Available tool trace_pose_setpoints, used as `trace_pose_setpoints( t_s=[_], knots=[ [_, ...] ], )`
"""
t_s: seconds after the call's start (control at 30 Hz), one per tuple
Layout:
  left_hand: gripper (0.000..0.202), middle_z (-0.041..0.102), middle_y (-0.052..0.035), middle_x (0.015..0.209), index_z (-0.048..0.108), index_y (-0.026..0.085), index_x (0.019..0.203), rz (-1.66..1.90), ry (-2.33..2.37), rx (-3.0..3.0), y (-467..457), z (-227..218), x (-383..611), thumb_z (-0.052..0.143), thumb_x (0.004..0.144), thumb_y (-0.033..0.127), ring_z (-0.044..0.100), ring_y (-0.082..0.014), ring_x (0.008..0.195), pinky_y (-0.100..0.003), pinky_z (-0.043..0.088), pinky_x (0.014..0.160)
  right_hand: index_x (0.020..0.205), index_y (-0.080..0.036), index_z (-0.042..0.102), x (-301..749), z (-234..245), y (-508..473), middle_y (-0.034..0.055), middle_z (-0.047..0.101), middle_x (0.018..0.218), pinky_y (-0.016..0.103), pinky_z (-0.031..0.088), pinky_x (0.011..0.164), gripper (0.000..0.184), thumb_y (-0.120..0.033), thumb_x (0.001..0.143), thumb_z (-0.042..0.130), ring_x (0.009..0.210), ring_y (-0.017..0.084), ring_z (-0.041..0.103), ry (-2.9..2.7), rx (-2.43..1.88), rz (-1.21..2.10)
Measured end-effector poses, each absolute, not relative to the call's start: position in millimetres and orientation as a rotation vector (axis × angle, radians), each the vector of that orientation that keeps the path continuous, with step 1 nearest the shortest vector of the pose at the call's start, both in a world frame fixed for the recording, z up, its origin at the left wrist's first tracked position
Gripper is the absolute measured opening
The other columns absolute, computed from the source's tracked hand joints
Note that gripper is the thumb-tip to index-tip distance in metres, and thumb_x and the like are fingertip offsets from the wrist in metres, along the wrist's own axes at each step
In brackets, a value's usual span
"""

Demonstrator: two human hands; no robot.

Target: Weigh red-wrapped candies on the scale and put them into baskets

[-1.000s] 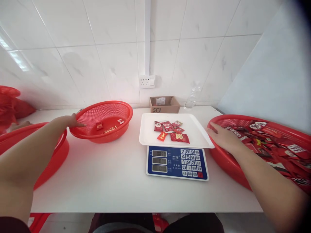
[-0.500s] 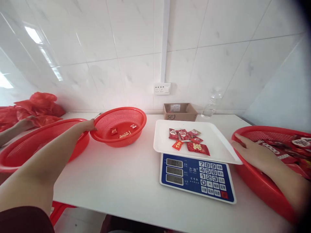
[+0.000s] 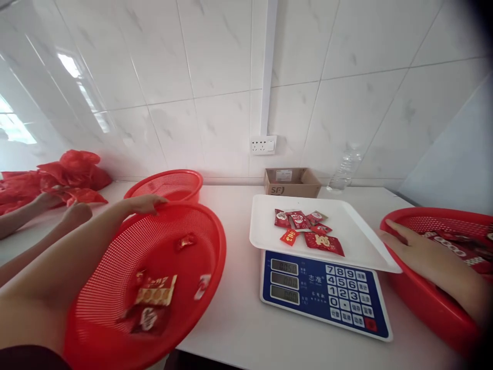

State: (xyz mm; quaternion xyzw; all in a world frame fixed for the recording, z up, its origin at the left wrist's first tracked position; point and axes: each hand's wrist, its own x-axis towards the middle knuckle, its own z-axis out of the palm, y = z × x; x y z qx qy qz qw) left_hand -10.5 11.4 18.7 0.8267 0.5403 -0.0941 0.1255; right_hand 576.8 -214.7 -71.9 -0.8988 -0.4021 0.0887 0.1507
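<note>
Left hand (image 3: 148,204) is gripping tilted basket (image 3: 220,241), likely controlling it | right hand (image 3: 402,242) is holding right basket (image 3: 418,303), likely steadying, near right edge of surface (image 3: 231,313)

Looks like a small snack-packing workroom tbh: digital scale (image 3: 323,295), red baskets (image 3: 419,308) of wrapped snacks (image 3: 154,296), SF-printed carton (image 3: 292,190), all against a white-tiled wall (image 3: 223,133).
</note>
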Motion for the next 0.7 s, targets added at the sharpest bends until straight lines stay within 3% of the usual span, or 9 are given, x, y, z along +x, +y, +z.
trace_pose_setpoints(
  t_s=[0.17, 0.37, 0.5, 0.6, 0.7],
  knots=[
    [0.056, 0.067, 0.0005, 0.109, 0.061, 0.021, 0.112, -0.417, 1.459, 2.479, 17.5, 15.9, -1.3, 0.049, 0.059, 0.009, 0.059, -0.0197, 0.100, -0.025, 0.043, 0.085, 0.141, -0.024, 0.032, 577.6, -74.3, -214.1, 0.0156, 0.046, 0.136, 0.045, 0.037, 0.096, 0.068, -0.060, 0.084, 0.026, 0.126, 0.035, 0.039, -1.155, -2.573, 0.246],
    [0.047, 0.061, -0.0011, 0.121, 0.062, 0.026, 0.110, -0.265, 1.837, 2.756, 23.3, 16.2, 12.1, 0.043, 0.071, 0.009, 0.044, -0.0232, 0.121, -0.035, 0.032, 0.099, 0.141, -0.025, 0.032, 573.2, -71.2, -215.5, 0.0136, 0.051, 0.132, 0.043, 0.038, 0.095, 0.066, -0.058, 0.084, 0.027, 0.125, 0.033, 0.041, -1.113, -2.577, 0.264],
    [0.043, 0.053, -0.0025, 0.131, 0.048, 0.028, 0.127, -0.036, 1.784, 2.572, 3.7, 19.0, 42.1, 0.034, 0.087, 0.036, 0.048, -0.0224, 0.118, -0.031, 0.039, 0.094, 0.141, -0.023, 0.032, 575.6, -72.4, -215.2, 0.0151, 0.050, 0.132, 0.044, 0.038, 0.095, 0.068, -0.058, 0.084, 0.028, 0.124, 0.034, 0.042, -1.145, -2.563, 0.258],
    [0.057, 0.045, 0.0014, 0.139, 0.041, 0.034, 0.133, -0.253, 1.320, 2.451, -20.0, 17.0, 72.4, 0.043, 0.081, 0.058, 0.044, -0.0228, 0.122, -0.029, 0.040, 0.094, 0.141, -0.022, 0.033, 576.2, -71.8, -215.5, 0.0151, 0.053, 0.129, 0.044, 0.039, 0.094, 0.068, -0.058, 0.084, 0.028, 0.122, 0.035, 0.045, -1.159, -2.555, 0.249],
    [0.058, 0.049, 0.0008, 0.136, 0.047, 0.035, 0.128, -0.414, 1.089, 2.368, -34.1, 10.2, 97.3, 0.045, 0.078, 0.063, 0.046, -0.0237, 0.121, -0.030, 0.039, 0.094, 0.140, -0.022, 0.035, 572.7, -69.1, -216.7, 0.0150, 0.056, 0.126, 0.044, 0.040, 0.093, 0.067, -0.058, 0.084, 0.029, 0.118, 0.035, 0.049, -1.149, -2.558, 0.218]
  ],
)
